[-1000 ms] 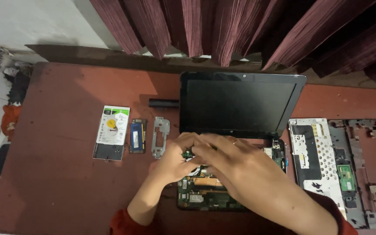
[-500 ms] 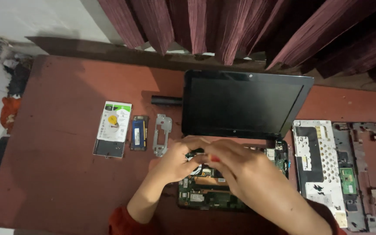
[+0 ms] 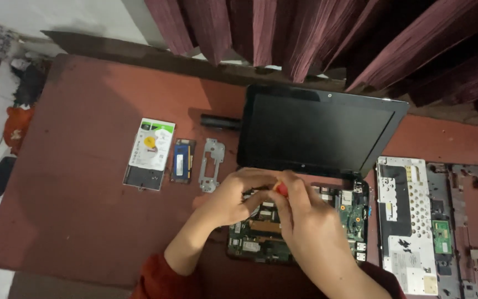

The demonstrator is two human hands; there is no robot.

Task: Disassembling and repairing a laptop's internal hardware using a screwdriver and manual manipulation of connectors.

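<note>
An opened black laptop stands on a reddish-brown table (image 3: 78,221), its dark screen (image 3: 316,130) upright and its green circuit board (image 3: 351,213) bare. Both my hands are over the board's left half, close together. My left hand (image 3: 232,198) rests there with its fingers curled; what they hold is hidden. My right hand (image 3: 308,224) is closed around a small tool whose red end (image 3: 281,190) shows between the two hands. The tool's tip is hidden.
Left of the laptop lie a hard drive (image 3: 150,152), a blue memory stick (image 3: 182,160), a grey metal bracket (image 3: 211,164) and a black cylinder (image 3: 219,120). At the right lie a removed keyboard panel (image 3: 408,221) and a dark plastic frame (image 3: 474,221). Maroon curtains (image 3: 305,33) hang behind.
Both hands stay over the board and have drawn closer together. The tool's red end has come into sight between them. The view has shifted slightly.
</note>
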